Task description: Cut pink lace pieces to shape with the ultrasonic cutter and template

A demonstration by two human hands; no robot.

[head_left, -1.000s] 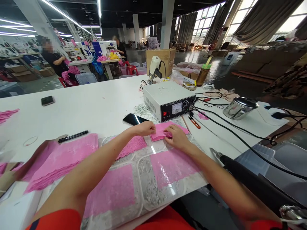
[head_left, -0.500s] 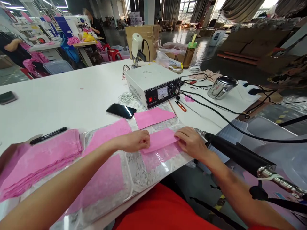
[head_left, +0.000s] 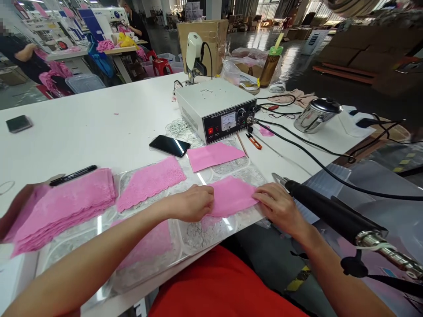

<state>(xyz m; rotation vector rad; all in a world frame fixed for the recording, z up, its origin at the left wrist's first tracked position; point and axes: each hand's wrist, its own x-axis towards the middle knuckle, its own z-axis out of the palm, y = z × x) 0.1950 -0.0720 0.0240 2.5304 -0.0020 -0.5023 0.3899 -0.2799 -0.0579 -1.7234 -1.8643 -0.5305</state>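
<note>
A piece of pink fabric [head_left: 235, 197] spans the space between my hands, over a clear patterned template board [head_left: 198, 235]. My left hand [head_left: 195, 203] pinches its left edge with curled fingers. At the opposite edge, my right hand [head_left: 276, 204] grips the right corner between thumb and fingers. Just above lies a smooth pink piece [head_left: 214, 156]. To the left is a pink piece with a scalloped edge [head_left: 152, 181], and beyond it a stack of scalloped pink pieces [head_left: 71, 207]. A black pen-like tool [head_left: 319, 211] with a metal tip stands close by my right hand.
A white control box [head_left: 214, 110] with cables stands behind the board, with a phone [head_left: 169, 145] and orange thread snips [head_left: 254, 141] near it. A glass jug [head_left: 317, 115] is at the right. A black marker [head_left: 73, 175] lies by the stack. Co-workers sit at sewing machines far left.
The held fabric now spreads broader and flatter between my hands, covering more of the pink shape beneath it. Both hands keep hold of its edges. My view has shifted slightly.
</note>
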